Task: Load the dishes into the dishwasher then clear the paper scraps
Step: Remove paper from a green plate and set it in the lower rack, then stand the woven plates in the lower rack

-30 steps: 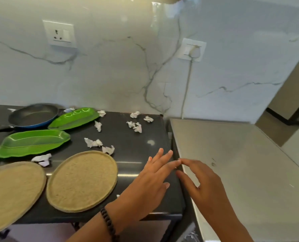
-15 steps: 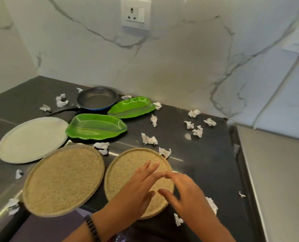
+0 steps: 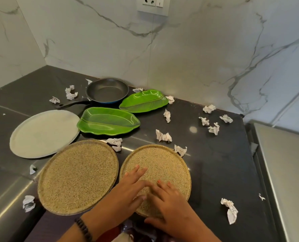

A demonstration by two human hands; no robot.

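Note:
Two round tan plates lie side by side at the counter's front edge. My left hand (image 3: pixel 127 189) rests flat with spread fingers on the right tan plate (image 3: pixel 162 161). My right hand (image 3: pixel 171 206) covers that plate's near rim, fingers on top and thumb curled at the edge. The left tan plate (image 3: pixel 77 175) is untouched. Behind it are a white plate (image 3: pixel 42 133), two green leaf-shaped dishes (image 3: pixel 108 121) (image 3: pixel 145 102) and a dark frying pan (image 3: pixel 106 91). Crumpled paper scraps (image 3: pixel 163 136) (image 3: pixel 230 209) are scattered over the dark counter.
A marble wall with a socket (image 3: pixel 154 5) closes off the back and left. A pale steel-coloured surface (image 3: pixel 288 172) adjoins the counter on the right, across a narrow gap. More scraps lie near the pan (image 3: pixel 71 93) and at the front left (image 3: pixel 28 203).
The view has swung left and down from the counter's right end to the dishes. Both hands have moved onto the right tan plate, the right hand reaching its near rim.

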